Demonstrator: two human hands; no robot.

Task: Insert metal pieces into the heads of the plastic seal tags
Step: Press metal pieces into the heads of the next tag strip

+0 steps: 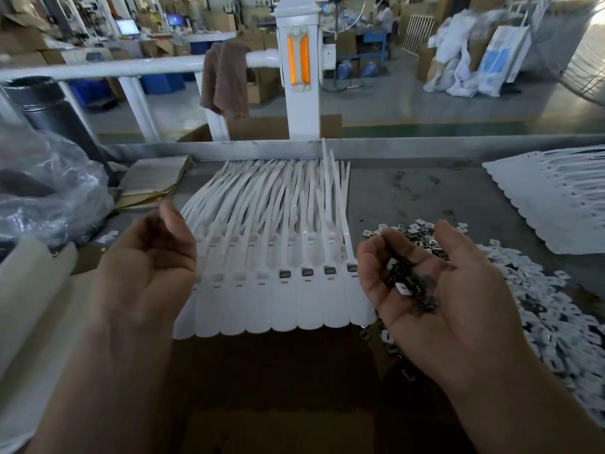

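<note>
Head | left hand [147, 267] loose, empty; right hand [438, 290] cups metal pieces [409, 286] | plastic bag [49, 185] leftward

Right hand [438, 299] cups metal pieces [411, 286] beside seal tags [281, 303] — left hand [150, 267] seemingly relaxed.
</note>
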